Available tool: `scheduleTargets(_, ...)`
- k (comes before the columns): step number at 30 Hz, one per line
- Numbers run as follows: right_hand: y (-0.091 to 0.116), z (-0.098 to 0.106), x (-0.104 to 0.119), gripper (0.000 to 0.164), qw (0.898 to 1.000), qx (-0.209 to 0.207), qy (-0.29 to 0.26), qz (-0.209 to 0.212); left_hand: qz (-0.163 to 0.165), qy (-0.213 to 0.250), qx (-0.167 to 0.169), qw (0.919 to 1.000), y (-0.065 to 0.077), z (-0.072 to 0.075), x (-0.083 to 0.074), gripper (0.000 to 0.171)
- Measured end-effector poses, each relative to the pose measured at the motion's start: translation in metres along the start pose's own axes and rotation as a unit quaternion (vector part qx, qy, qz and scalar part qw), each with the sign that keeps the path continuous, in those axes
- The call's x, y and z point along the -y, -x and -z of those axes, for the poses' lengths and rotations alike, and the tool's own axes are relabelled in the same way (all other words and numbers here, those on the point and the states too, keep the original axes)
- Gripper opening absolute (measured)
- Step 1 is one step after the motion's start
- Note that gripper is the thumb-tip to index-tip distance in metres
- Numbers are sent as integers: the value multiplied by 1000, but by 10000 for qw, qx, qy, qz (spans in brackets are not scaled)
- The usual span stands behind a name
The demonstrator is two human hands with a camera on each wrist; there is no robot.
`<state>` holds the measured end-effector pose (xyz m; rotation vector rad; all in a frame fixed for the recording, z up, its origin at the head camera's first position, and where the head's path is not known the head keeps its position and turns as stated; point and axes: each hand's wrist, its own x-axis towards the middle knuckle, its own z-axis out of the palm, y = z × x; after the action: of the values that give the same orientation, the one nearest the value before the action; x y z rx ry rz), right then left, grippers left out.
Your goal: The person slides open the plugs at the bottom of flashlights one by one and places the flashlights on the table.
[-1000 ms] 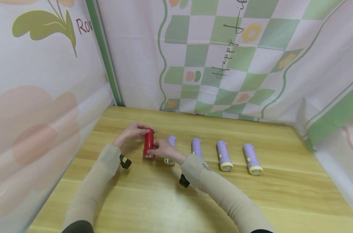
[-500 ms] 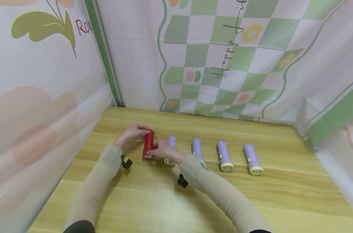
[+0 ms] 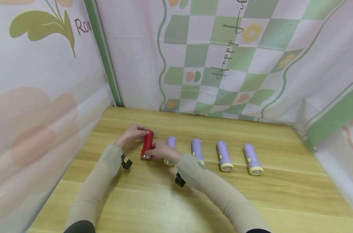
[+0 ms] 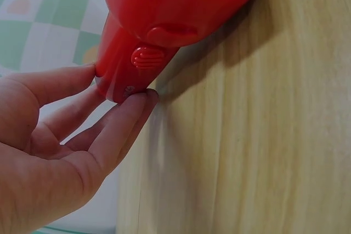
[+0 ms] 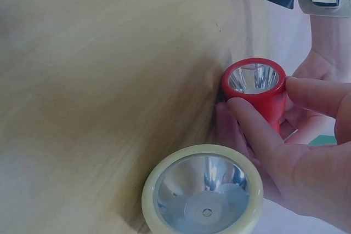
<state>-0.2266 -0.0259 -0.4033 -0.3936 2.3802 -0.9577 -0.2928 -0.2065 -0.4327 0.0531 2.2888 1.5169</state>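
Observation:
A red flashlight (image 3: 148, 142) lies on the wooden table at the left end of a row, lens end toward me. My left hand (image 3: 134, 132) pinches its tail between thumb and fingers, beside a small grey tab (image 3: 155, 133). At the lens end, my right hand (image 3: 163, 151) grips the head; the right wrist view shows thumb and fingers on opposite sides of the red rim (image 5: 278, 92). A ridged switch (image 4: 147, 57) faces the left wrist camera. Just right of it, a purple flashlight (image 3: 171, 141) lies partly hidden behind my right hand.
More purple flashlights with cream heads lie to the right: one (image 3: 197, 149) partly behind my right sleeve, another (image 3: 223, 152) beside it, and one (image 3: 251, 156) at the row's end. Patterned curtains (image 3: 211, 64) border the table (image 3: 153, 200) at the back and sides.
The red flashlight's lens end has shifted slightly left and toward me, tilting its body a little. My right hand has moved left along with it. My left hand stays nearly in place.

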Motion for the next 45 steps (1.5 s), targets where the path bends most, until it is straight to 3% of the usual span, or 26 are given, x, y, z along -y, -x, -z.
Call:
scheduleTargets(17,-4,1,-1,20,9995,14,-304,-28,137,-110,-38,9998,-4,2,-2,40)
scheduleTargets(30,-6,0,-1,20,9996,185,-142,159,-136,-465,-61,9988,-2,0,0,38)
scheduleTargets(39,-3,5,0,21,9990,297,-320,121,-270,-597,-38,9978,-2,1,1,37)
scheduleTargets(45,-1,10,2,29,9991,369,-132,164,-314,-579,-56,9978,-1,1,2,36)
